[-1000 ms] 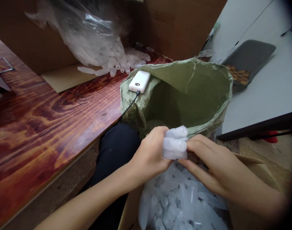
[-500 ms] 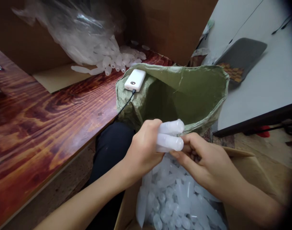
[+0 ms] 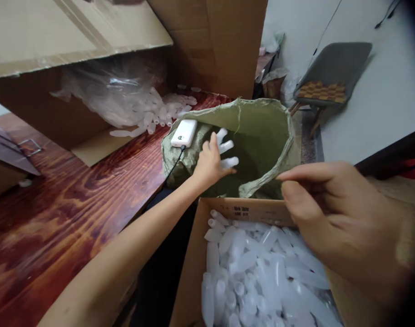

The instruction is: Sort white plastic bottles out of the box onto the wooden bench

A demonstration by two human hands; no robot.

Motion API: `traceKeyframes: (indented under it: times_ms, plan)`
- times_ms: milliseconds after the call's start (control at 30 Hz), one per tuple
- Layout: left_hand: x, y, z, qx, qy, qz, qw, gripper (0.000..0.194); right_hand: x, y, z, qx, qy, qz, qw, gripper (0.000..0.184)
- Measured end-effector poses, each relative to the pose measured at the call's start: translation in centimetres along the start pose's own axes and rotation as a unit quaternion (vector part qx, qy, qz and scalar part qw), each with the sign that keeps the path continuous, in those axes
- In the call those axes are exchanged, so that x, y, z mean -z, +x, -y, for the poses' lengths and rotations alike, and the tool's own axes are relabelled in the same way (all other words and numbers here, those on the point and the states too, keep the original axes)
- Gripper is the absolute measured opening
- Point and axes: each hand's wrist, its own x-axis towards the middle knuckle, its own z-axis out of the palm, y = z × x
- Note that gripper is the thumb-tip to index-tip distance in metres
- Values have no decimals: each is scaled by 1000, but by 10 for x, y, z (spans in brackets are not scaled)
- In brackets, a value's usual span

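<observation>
My left hand reaches over the mouth of a green woven sack. Its thumb is stretched out and its grip is loose. Several translucent white plastic tubes fan apart beside its fingers, above the sack's dark inside. Closer to the camera, my right hand has thumb and forefinger drawn together over the right side of a cardboard box. Whether something small is pinched there cannot be made out. That box holds a heap of similar white tubes.
A white power bank with a black cable lies on the sack's folded rim. On the wood-grain table, a large open carton holds a clear plastic bag spilling tubes. Behind the sack stands a grey chair with a checkered seat.
My left hand has moved away from the right with the tubes, over the sack's mouth, and its hold has loosened. My right hand has drawn back to the right. The view has shifted.
</observation>
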Motion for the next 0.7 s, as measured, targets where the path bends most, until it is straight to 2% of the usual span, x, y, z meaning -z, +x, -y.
traceKeyframes:
  times_ms: [67, 100, 167, 267, 333, 433, 533, 567, 600, 667, 700]
  plan:
    - [-19, 16, 6, -6, 30, 47, 998, 125, -4, 4, -1, 13, -7, -9, 1000, 8]
    - [-24, 19, 7, -20, 35, 56, 998, 124, -5, 6, -1, 21, -9, -6, 1000, 8]
    - [-24, 18, 2, -48, 46, 67, 996, 108, -5, 8, -2, 36, -8, 4, 999, 8]
    - [-11, 5, -13, -69, 64, 61, 994, 61, -3, 7, -1, 48, -4, 19, 999, 8]
    - [-1, -9, -22, -81, 80, 54, 992, 37, -3, 5, 0, 54, 0, 31, 998, 10]
    - [11, -34, -28, -124, 105, 71, 984, 28, -7, 3, -1, 67, 6, 81, 994, 15]
    - [19, -62, -25, -210, 125, 133, 960, 23, -17, 3, -4, 82, -15, 189, 978, 21]
    - [21, -71, -24, -236, 129, 155, 951, 21, -20, 4, -5, 95, -41, 256, 961, 23]
    - [24, -80, -22, -261, 137, 171, 940, 18, -24, 3, -6, 112, -73, 336, 932, 24]
    - [28, -94, -20, -320, 174, 179, 914, 17, -30, -1, -9, 144, -129, 491, 849, 26]
    - [30, -100, -19, -352, 198, 180, 897, 17, -33, -5, -10, 154, -146, 547, 810, 25]
